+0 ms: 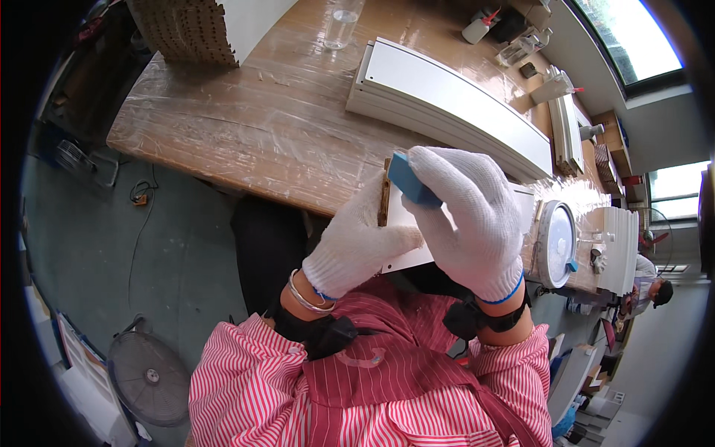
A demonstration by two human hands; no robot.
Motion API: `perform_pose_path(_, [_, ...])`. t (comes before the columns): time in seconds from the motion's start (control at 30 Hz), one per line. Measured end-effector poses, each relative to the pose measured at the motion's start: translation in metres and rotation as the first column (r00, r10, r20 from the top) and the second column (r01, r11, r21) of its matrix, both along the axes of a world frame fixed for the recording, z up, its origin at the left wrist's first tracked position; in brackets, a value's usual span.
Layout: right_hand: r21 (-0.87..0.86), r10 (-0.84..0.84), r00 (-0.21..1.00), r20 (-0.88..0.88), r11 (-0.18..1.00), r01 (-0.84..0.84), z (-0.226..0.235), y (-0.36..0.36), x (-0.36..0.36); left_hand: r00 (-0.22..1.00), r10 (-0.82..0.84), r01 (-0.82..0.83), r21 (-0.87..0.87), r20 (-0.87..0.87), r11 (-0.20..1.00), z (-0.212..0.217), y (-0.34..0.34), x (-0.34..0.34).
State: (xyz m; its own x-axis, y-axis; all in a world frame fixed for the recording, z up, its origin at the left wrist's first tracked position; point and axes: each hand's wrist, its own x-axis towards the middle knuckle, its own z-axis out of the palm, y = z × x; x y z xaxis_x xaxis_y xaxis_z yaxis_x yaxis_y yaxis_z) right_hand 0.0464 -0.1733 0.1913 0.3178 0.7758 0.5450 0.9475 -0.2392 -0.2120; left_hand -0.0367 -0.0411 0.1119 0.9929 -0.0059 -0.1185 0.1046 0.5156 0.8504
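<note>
In the head view, both hands wear white knit gloves and meet near the middle, at the near edge of a table (246, 127) covered in clear film. The right hand (473, 216) pinches a blue block (411, 181) between its thumb and fingers. The left hand (361, 242) clasps a white board (410, 259), its thumb laid across the face and its fingers at the brownish edge. The board lies below the block, between the hands and partly covered by them; whether the block touches it is hard to tell from this angle.

Just beyond the hands, a stack (447, 100) of long white boards lies on the table. A clear cup (342, 26) with liquid stands near the stack's left end, and a red-tipped bottle (477, 28) is farther back. To the right of the right hand is a tub (555, 242) with a pale lid, a small blue piece (572, 265) at its rim. A round fan (151, 376) is on the left, and a co-worker (644, 287) is at far right.
</note>
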Motion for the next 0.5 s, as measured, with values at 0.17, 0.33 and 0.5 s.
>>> perform_pose_path(0.17, [0.013, -0.071, 0.995, 0.066, 0.997, 0.07, -0.001, 0.002, -0.001, 0.999, -0.02, 0.021, 0.024, -0.029, 1.0, -0.008, 0.002, -0.002])
perform_pose_path(0.33, [0.002, -0.029, 0.998, 0.058, 1.0, 0.029, 0.001, -0.001, 0.003, 0.999, 0.051, -0.051, -0.006, -0.001, 0.999, -0.002, -0.003, -0.002])
perform_pose_path(0.5, [0.27, -0.274, 0.962, 0.001, 0.926, 0.264, -0.005, -0.055, 0.016, 0.995, 0.087, -0.093, -0.153, -0.044, 0.984, -0.019, -0.011, 0.005])
